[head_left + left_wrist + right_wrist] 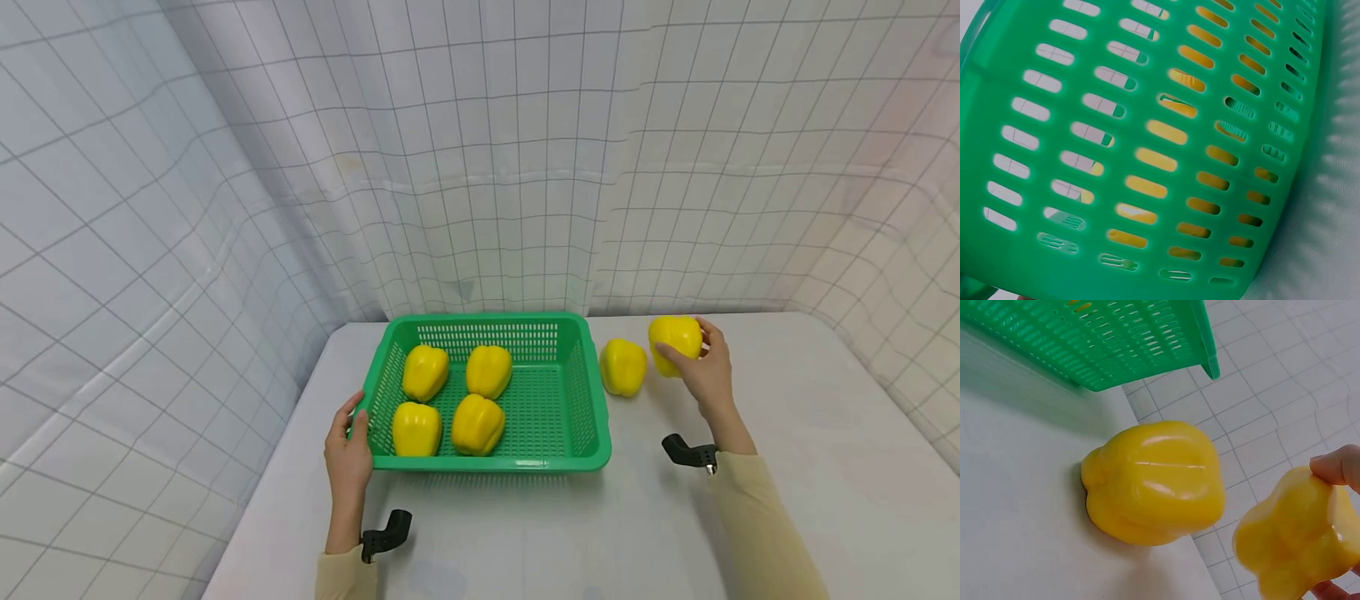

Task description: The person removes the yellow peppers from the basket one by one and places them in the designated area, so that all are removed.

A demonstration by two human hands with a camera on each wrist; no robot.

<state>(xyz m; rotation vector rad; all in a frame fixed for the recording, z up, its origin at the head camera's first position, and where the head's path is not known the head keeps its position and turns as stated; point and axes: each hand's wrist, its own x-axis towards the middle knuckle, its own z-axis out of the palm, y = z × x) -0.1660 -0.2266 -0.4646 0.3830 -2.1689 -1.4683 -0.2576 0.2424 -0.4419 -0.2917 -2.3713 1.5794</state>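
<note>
A: Where is the held yellow pepper [675,343]?
B: At the far right, in the right hand [708,367]; it looks raised off the surface [810,433]. The thumb presses one side and the fingers clasp the other.
A: What is nearest to it?
B: A second yellow pepper [1157,484], just beside it to the left. That one rests on the surface, between the held one and the green basket [487,464].
A: And inside the basket?
B: Four yellow peppers [477,425], two at the back and two at the front, grouped from its left end to the middle. I can't tell whether they touch each other.
A: The left hand [348,454]?
B: Gripping the basket's left end at the rim, well apart from the right hand.
A: Further out?
B: Beige sleeves [765,525], a black device [386,535] at each wrist, and a white curtain [487,167] with dark grid lines behind the surface.
</note>
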